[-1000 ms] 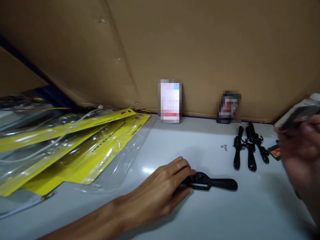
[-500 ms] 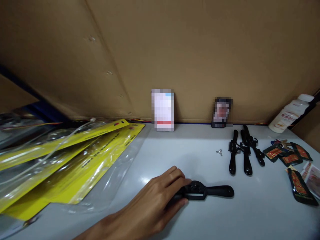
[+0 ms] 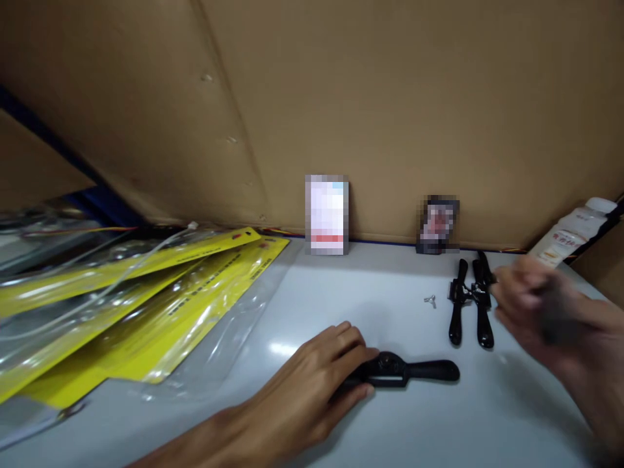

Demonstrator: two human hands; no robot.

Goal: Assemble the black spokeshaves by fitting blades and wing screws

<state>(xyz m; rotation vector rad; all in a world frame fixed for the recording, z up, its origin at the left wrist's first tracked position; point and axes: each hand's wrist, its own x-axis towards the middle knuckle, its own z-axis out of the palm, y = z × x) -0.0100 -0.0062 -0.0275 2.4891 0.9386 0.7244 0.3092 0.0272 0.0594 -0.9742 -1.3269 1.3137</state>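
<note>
My left hand [image 3: 316, 380] is closed round the left handle of a black spokeshave [image 3: 431, 370] lying on the grey-white table. Its other handle points right, and an open slot shows in its middle. My right hand [image 3: 531, 305] is raised over the right side of the table, smeared by motion. Its fingers are curled round a dark, blurred thing [image 3: 556, 315] whose kind I cannot make out. Beside that hand lie more black spokeshaves [image 3: 482, 325], one partly hidden behind it. Left of them is a small silvery metal piece [image 3: 431, 301].
Yellow cards in clear plastic packaging [image 3: 195, 312] cover the left side. A blurred-out screen [image 3: 326, 214] and a smaller dark device [image 3: 439, 224] lean against the cardboard wall [image 3: 380, 97]. At the back right a white bottle [image 3: 570, 234] stands tilted.
My right hand has come into view from the right with a dark thing in it, covering the small packets there. My left hand stays on the spokeshave. The view has shifted slightly.
</note>
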